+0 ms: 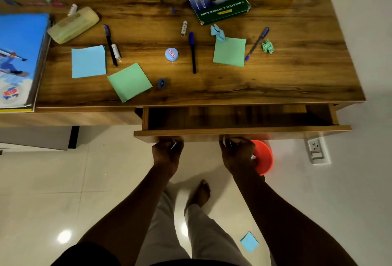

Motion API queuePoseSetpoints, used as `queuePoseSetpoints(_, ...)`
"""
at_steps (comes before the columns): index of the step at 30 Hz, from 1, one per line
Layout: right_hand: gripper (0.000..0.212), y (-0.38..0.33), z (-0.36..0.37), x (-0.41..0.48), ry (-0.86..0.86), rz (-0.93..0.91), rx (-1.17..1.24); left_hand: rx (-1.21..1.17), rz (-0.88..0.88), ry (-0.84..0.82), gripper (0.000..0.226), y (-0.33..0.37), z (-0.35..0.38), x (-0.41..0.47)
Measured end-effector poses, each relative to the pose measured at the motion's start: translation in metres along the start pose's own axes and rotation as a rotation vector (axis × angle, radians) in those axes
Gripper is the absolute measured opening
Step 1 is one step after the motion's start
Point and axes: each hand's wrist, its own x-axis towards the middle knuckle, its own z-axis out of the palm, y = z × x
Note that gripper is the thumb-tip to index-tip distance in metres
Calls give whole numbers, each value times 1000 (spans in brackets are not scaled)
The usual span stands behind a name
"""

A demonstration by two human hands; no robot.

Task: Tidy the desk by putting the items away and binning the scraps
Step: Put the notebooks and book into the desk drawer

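Currently, the left grip (167, 149) and right grip (236, 151) each clasp the front panel of the drawer (275, 131), fingers curled at its lower edge. The drawer stands pulled out below the tabletop (297, 70). Pens (192, 52), notes (88, 61) and scraps (267, 46) lie scattered on the tabletop (one blue scrap (218, 32) touches a green note (229, 51)). A red bin (264, 157) sits just beside the right grip.

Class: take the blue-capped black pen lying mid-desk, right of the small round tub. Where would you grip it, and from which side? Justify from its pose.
Pinch the pen at mid-barrel, coming down from above and closing across its left and right sides. It lies flat, cap away from you, with bare desk on both sides, so nothing seems to block a top pinch.
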Motion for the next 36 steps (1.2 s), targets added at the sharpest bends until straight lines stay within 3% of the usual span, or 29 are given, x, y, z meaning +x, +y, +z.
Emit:
queuePoseSetpoints(2, 16, 7, -11, 2, -43, 102, 111, 178, -38, 30, 8, 2, 4, -15)
queuePoseSetpoints(5, 16, 15, -18, -15, 0, 90, -24, 499, -126, 81, 12, 1, 9, -45)
queuePoseSetpoints(7, 24, 23, -19, -31, -39, 47, -131, 736, -80, -40, 20, 5, 21, -73)
queuePoseSetpoints(9, 34, 26, -17, -57, -130, -25, -355, 998, 139, -174, 19, 13, 34, -103)
queuePoseSetpoints(13, 18, 16, -7, -92, -387, -396, -1041, 1566, 907, -181, 11, 38, 47, -129)
queuePoseSetpoints(16, 12, 2, 12, -98, -474, -690, -1331, 1723, 1132, -190, 27, 56, 49, -118)
queuePoseSetpoints(19, 17, -8, 32, -92, -496, -930, -1525, 1860, 1069, -240, 25, 64, 46, -105)
queuePoseSetpoints(24, 30, -11, 41, -81, -474, -925, -1912, 1905, 1017, -230, 24, 60, 37, -99)
queuePoseSetpoints(29, 33, -5, 36, -89, -466, -955, -1937, 1946, 961, -222, 29, 55, 34, -107)
queuePoseSetpoints(36, 32, -1, 23, -108, -485, -854, -1961, 2021, 800, -272, 38, 53, 23, -121)
